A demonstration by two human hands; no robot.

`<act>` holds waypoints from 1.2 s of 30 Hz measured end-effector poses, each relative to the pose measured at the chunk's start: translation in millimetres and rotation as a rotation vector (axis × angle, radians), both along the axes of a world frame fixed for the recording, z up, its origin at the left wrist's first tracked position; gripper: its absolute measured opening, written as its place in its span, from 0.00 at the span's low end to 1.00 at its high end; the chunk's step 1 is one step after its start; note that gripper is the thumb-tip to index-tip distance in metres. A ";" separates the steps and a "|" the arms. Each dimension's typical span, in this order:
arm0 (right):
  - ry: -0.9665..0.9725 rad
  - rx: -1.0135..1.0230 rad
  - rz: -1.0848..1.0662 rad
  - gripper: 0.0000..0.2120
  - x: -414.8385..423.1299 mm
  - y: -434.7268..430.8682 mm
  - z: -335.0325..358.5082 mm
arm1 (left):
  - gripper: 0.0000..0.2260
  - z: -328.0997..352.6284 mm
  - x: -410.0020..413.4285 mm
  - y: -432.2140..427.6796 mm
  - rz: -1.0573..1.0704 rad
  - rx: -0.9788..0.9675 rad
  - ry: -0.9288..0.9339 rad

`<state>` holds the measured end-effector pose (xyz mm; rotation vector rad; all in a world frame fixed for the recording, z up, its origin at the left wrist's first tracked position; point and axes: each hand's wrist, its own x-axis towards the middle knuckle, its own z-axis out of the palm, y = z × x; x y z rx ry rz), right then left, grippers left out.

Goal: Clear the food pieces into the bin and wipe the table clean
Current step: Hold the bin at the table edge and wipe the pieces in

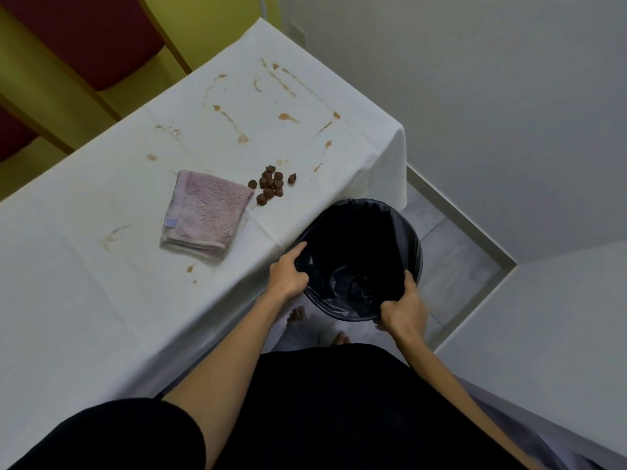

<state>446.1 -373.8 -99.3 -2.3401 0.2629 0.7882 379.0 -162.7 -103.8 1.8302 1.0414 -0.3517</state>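
Note:
A round bin (400,232) lined with a black bag hangs at the table's near edge. My left hand (288,271) grips its left rim, thumb inside. My right hand (403,308) grips the near right rim. Several brown food pieces (270,184) lie in a small heap on the white tablecloth (101,300), just beyond the bin. A folded pink towel (207,213) lies left of the heap. Brown smears (234,123) streak the cloth further back.
The table's right corner drops off beside a grey wall (509,113). A red chair with wooden frame (84,45) stands behind the table at upper left. My bare feet (319,327) show on the tiled floor below the bin.

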 end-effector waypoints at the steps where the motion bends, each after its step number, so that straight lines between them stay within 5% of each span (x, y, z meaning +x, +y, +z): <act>1: -0.002 0.001 -0.001 0.43 -3.0 -1.6 2.4 | 0.35 1.3 -0.2 -0.5 -0.003 0.002 -0.006; 25: -0.026 0.027 -0.022 0.40 -26.3 3.0 -3.4 | 0.34 13.9 -19.0 5.7 -0.078 0.096 -0.015; 36: -0.105 -0.055 0.041 0.39 -24.8 12.5 -19.6 | 0.17 54.6 -19.0 31.5 0.034 0.255 -0.187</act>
